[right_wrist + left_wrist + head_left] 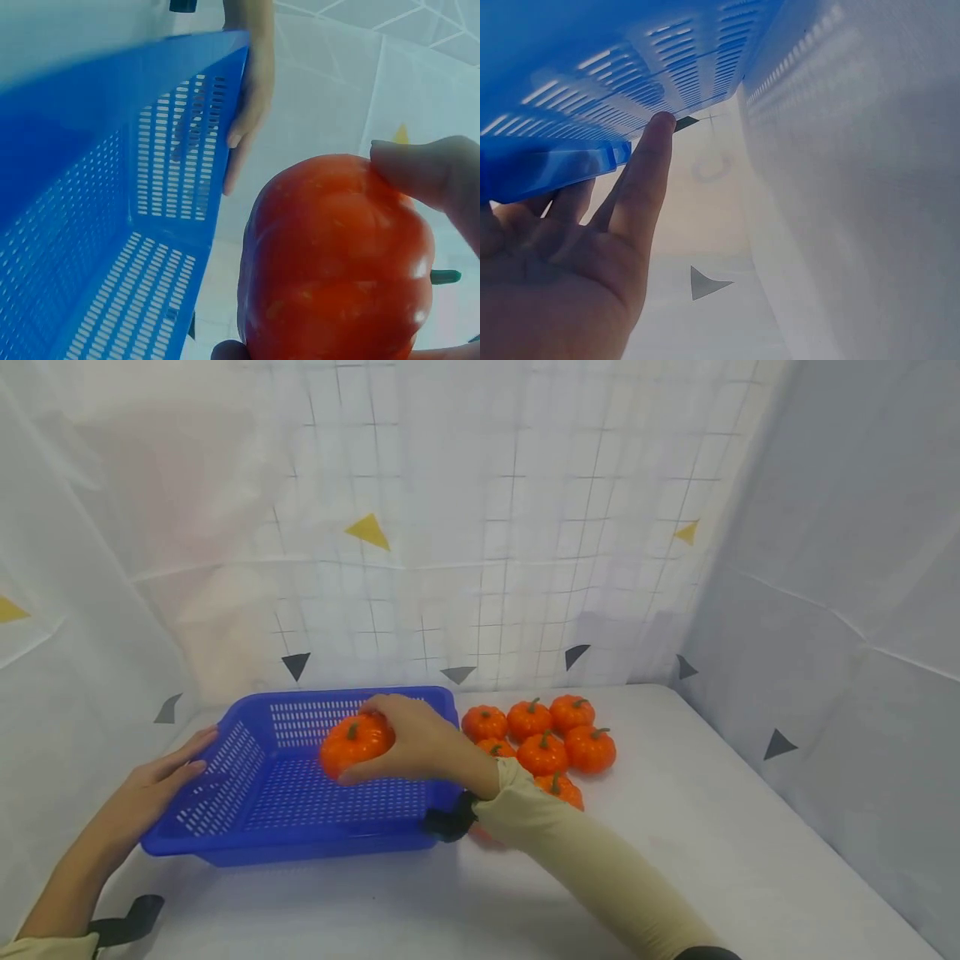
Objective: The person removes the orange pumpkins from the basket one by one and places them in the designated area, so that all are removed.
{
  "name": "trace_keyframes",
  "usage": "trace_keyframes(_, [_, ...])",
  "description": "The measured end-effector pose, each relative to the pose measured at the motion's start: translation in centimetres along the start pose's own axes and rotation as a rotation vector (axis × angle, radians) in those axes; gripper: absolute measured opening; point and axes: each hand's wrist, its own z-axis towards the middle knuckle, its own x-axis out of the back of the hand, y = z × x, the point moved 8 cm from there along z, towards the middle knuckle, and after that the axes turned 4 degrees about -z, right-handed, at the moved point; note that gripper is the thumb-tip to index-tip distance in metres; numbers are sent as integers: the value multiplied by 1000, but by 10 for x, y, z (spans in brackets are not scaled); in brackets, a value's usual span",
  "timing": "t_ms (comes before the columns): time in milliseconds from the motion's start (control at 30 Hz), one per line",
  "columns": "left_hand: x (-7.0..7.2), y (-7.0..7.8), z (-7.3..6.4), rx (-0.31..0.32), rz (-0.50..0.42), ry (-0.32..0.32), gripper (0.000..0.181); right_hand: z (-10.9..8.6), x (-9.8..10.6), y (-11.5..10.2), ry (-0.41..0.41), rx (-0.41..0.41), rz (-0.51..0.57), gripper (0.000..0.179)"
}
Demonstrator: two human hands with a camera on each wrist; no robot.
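Observation:
My right hand (408, 739) holds an orange-red toy pumpkin (352, 747) with a green stem above the blue basket (300, 843). In the right wrist view, the thumb and fingertips press the sides of the pumpkin (337, 259), which is apart from the basket wall. My left hand (153, 785) holds the basket's left rim, its thumb at the top edge. From the left wrist view, one fairly straight finger (641, 180) reaches along the outside of the slotted wall; the rim partly hides the other fingers. The visible basket floor (300, 793) is bare.
Several more orange pumpkins (543, 753) stand in a cluster just right of the basket, some partly hidden by my right forearm. The white table (675, 827) stretches to the right. White sheets (487, 527) with grid lines and triangle marks enclose the back and sides.

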Motion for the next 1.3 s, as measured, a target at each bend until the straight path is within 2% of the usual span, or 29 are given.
trace_keyframes(233, [1, 1, 1, -14, -7, -3, 66, -35, 18, 22, 55, -67, 60, 81])
trace_keyframes(400, [1, 0, 1, -8, 11, 0, 66, -53, 27, 32, 79, -83, 57, 77])
trace_keyframes(600, [0, -2, 1, 10, 8, 1, 67, -67, 30, 49, 91, -118, 86, 76])
trace_keyframes(733, [0, -1, 1, -9, 19, 5, 66, -74, 35, 61, 117, -150, 87, 75])
trace_keyframes(967, [0, -2, 1, 21, -3, -2, 67, -85, 50, 73, 157, -198, 91, 75])
trace_keyframes(1100, [-1, -1, 1, 16, -5, -2, 66, -92, 60, 80, 183, -237, 131, 71])
trace_keyframes(1300, [1, -1, 1, 15, 6, -7, 66, -99, 68, 89, 201, -242, 99, 71])
